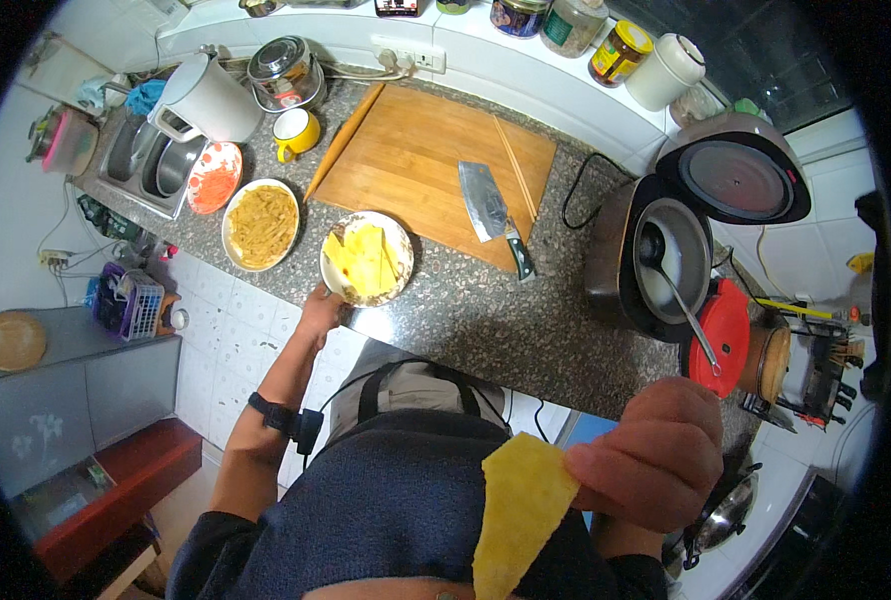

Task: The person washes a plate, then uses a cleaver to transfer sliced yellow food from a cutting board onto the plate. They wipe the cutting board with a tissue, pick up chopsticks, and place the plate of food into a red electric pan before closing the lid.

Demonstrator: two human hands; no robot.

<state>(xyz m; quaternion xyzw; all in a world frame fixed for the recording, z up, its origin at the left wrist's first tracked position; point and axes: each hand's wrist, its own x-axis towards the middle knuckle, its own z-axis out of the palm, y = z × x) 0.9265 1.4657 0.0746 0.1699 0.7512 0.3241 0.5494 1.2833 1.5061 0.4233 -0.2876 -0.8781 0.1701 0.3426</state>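
Pinched in my right hand (644,457), close to the camera, is a yellow flat piece of food (524,510), its lower end cut off by the picture's edge. At the counter's front edge my left hand (321,309) grips the rim of a patterned plate (405,279) bearing several yellow flat pieces (367,259). To the plate's left stands a white bowl of yellow-brown strips (262,225), and beyond it a patterned dish of orange shreds (214,184). Behind the plate lies a wooden cutting board (423,135) with a cleaver (484,201) and wooden chopsticks (517,169) on it.
A wooden rolling pin (346,139) lies along the board's left edge, near a yellow mug (296,131) and a white kettle (209,97). At right stands an open rice cooker (618,255) with a ladle (685,304) in it, beside a red lid (721,337). Jars line the back ledge.
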